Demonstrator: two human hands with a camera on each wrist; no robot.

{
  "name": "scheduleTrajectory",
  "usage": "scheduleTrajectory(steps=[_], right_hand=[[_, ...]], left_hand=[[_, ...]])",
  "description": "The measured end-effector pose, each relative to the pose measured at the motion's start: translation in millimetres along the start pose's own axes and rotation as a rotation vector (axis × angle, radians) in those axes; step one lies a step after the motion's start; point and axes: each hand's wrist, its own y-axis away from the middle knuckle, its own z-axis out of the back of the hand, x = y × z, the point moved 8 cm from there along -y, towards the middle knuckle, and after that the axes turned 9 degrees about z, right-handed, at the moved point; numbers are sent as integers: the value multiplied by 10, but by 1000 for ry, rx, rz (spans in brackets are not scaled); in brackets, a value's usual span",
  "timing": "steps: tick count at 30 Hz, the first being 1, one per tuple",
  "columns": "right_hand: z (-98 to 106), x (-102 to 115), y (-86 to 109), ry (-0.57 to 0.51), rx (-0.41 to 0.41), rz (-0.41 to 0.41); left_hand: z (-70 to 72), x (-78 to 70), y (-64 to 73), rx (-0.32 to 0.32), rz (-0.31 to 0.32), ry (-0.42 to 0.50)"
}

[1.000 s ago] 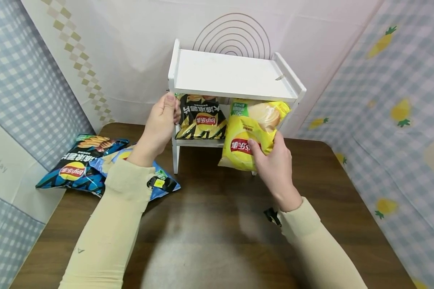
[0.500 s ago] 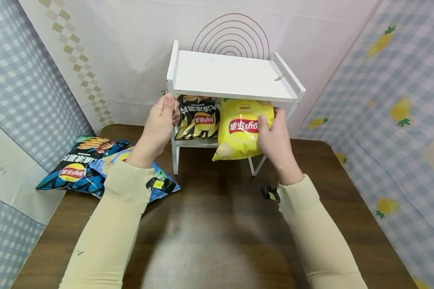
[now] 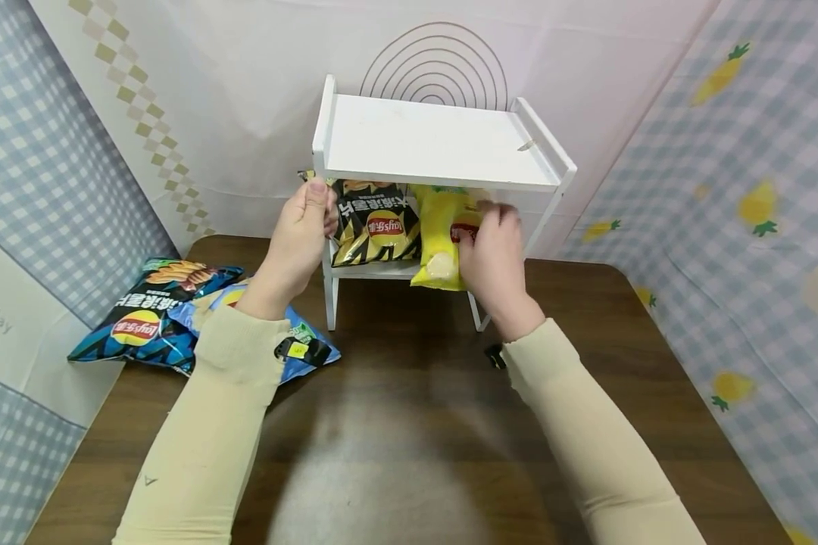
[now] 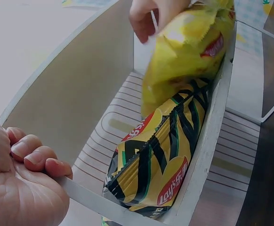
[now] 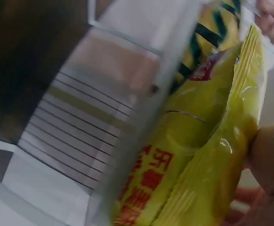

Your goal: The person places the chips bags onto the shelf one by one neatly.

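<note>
A white two-level rack (image 3: 429,144) stands against the back wall. My left hand (image 3: 298,242) grips its front left post, fingers curled round the edge, as the left wrist view also shows. On the lower shelf, at the left, rests a black and gold bag of chips (image 3: 375,223). Beside it, to the right, is a yellow bag of chips (image 3: 438,231), turned partly edge-on, its lower end jutting past the shelf front. My right hand (image 3: 496,261) holds this bag at its right side, thumb on the front. In the right wrist view the yellow bag (image 5: 198,141) lies along the shelf edge.
On the table's left lie a dark blue bag of chips (image 3: 146,314) and a light blue bag (image 3: 307,352), partly hidden by my left forearm. Patterned cloth walls (image 3: 695,227) close in the brown table (image 3: 388,424) at the sides and back.
My right hand has moved up and left, bringing the yellow bag farther into the lower shelf and turning it from face-on to narrower. My left hand keeps its grip on the post.
</note>
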Motion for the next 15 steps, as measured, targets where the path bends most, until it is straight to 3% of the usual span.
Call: scheduleTrajectory(steps=[5, 9, 15], right_hand=[[-51, 87, 133, -39, 55, 147], [-70, 111, 411, 18, 70, 247], [-140, 107, 688, 138, -68, 390]], left_hand=[[-7, 18, 13, -4, -2, -7], [-26, 26, 15, 4, 3, -8], [-15, -9, 17, -4, -15, -12]])
